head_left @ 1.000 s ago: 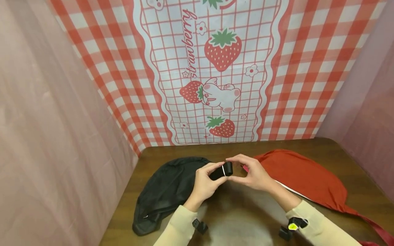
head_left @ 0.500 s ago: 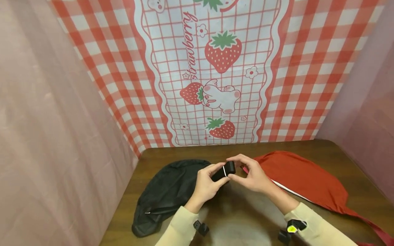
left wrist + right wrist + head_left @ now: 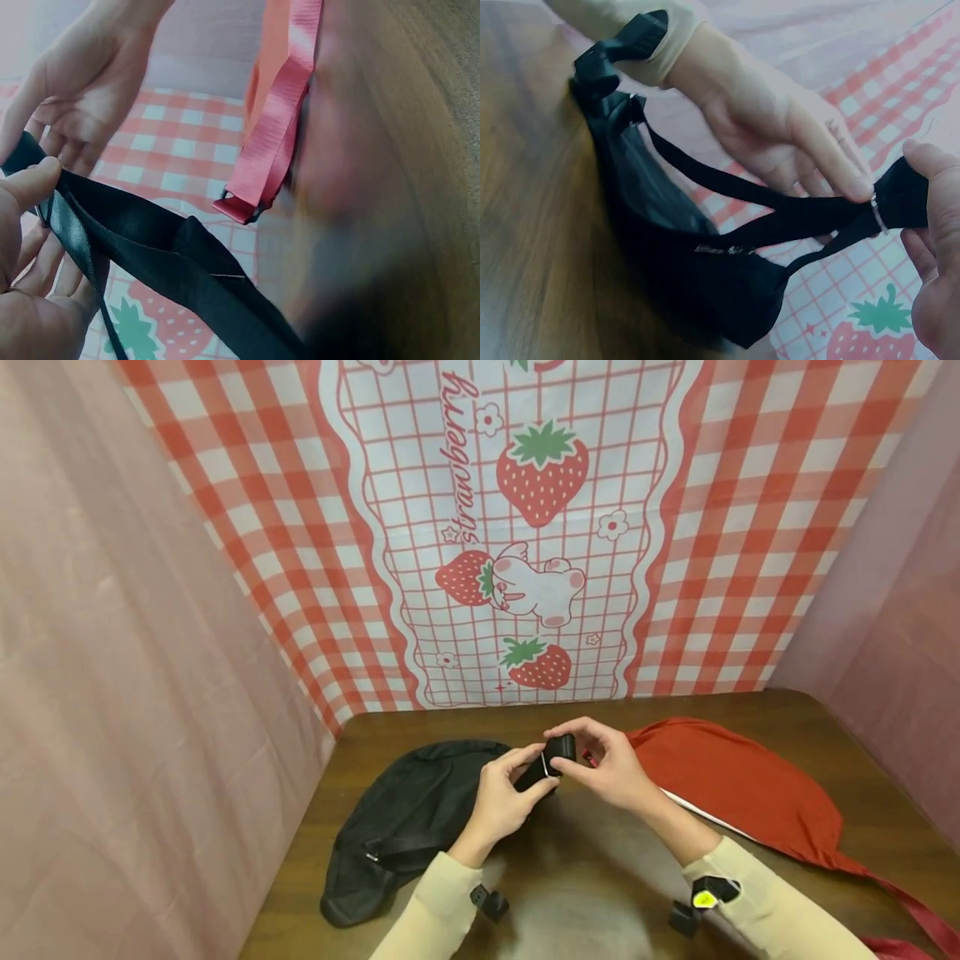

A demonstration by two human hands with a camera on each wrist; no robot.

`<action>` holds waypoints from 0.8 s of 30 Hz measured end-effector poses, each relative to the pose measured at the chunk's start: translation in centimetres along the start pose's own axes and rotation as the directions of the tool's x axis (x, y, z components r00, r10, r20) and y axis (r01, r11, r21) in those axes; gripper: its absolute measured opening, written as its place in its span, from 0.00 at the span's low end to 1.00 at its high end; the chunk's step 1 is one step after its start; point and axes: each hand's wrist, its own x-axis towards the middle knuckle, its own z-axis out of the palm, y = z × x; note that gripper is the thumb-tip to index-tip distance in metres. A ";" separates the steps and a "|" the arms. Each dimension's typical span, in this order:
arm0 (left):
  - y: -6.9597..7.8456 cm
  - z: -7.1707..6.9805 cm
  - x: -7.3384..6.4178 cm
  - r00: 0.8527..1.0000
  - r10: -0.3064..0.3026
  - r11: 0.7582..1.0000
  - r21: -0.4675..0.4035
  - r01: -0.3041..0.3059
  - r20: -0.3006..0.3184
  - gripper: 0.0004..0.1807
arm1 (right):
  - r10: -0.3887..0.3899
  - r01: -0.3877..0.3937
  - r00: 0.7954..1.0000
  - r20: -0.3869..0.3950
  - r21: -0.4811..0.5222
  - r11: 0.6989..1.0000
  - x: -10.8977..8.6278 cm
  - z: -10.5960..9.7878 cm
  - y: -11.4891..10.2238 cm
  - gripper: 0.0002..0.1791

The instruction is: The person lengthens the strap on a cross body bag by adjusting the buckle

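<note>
A black waist bag (image 3: 420,802) lies on the left of the table in the head view. Its black strap (image 3: 810,217) rises from the bag and passes through a thin metal slider (image 3: 877,214). My left hand (image 3: 498,797) pinches the strap beside the slider between thumb and fingers. From the other side my right hand (image 3: 615,768) pinches the folded strap loop just past the slider. Both hands are above the table, close together. In the left wrist view, my left fingers (image 3: 34,184) hold the strap near its slider.
To the right lies a red waist bag (image 3: 735,785), its strap (image 3: 892,889) trailing off the table's right front. A pink-red strap end with a dark buckle (image 3: 251,214) hangs near the hands. Checked strawberry cloth (image 3: 540,568) stands behind the wooden table (image 3: 600,706).
The head view has tilted slightly. Both hands have risen a little with the strap, and my right thumb has shifted up over the strap loop. Both bags stay in place.
</note>
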 end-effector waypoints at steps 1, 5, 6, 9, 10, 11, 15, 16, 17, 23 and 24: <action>-0.1 0.0 0.0 1.000 -0.008 1.000 -0.011 0.008 -0.002 0.27 | 0.009 -0.009 1.000 -0.015 0.011 1.000 0.2 0.0 -0.1 0.23; -0.4 0.0 0.1 0.997 -0.070 0.996 -0.051 0.068 -0.029 0.25 | 0.033 -0.024 0.996 -0.086 0.104 0.994 0.9 0.2 -0.7 0.19; -0.4 -0.1 0.1 0.996 -0.084 0.995 -0.061 0.082 -0.035 0.25 | 0.038 -0.025 0.994 -0.099 0.129 0.991 1.0 0.2 -0.7 0.19; -0.5 -0.2 0.2 0.991 -0.128 0.986 -0.113 0.122 -0.047 0.24 | 0.055 -0.037 0.994 -0.094 0.179 0.983 0.9 0.4 -0.4 0.25; -0.5 -0.2 0.3 0.988 -0.145 0.981 -0.136 0.137 -0.050 0.24 | 0.064 -0.050 0.995 -0.074 0.175 0.983 0.8 0.4 -0.2 0.27; -0.5 -0.3 0.3 0.985 -0.162 0.975 -0.166 0.151 -0.056 0.25 | 0.078 -0.069 0.996 -0.047 0.156 0.985 0.6 0.5 0.1 0.29; -0.3 -0.6 0.4 0.972 -0.226 0.934 -0.299 0.197 -0.067 0.26 | 0.178 -0.184 0.980 0.091 0.057 0.981 -0.2 0.9 1.2 0.33; -0.2 -0.6 0.4 0.970 -0.236 0.923 -0.326 0.204 -0.063 0.26 | 0.206 -0.212 0.972 0.113 0.044 0.976 -0.2 1.1 1.4 0.31; -0.1 -0.7 0.4 0.969 -0.239 0.915 -0.346 0.205 -0.058 0.26 | 0.232 -0.238 0.965 0.124 0.039 0.970 -0.3 1.3 1.6 0.30; 0.4 -0.9 0.2 0.972 -0.230 0.907 -0.371 0.200 -0.039 0.26 | 0.258 -0.263 0.964 0.066 0.064 0.963 -0.6 2.0 2.3 0.22; 0.5 -0.9 0.1 0.973 -0.229 0.908 -0.371 0.197 -0.044 0.27 | 0.247 -0.250 0.967 0.060 0.046 0.967 -0.7 2.1 2.4 0.21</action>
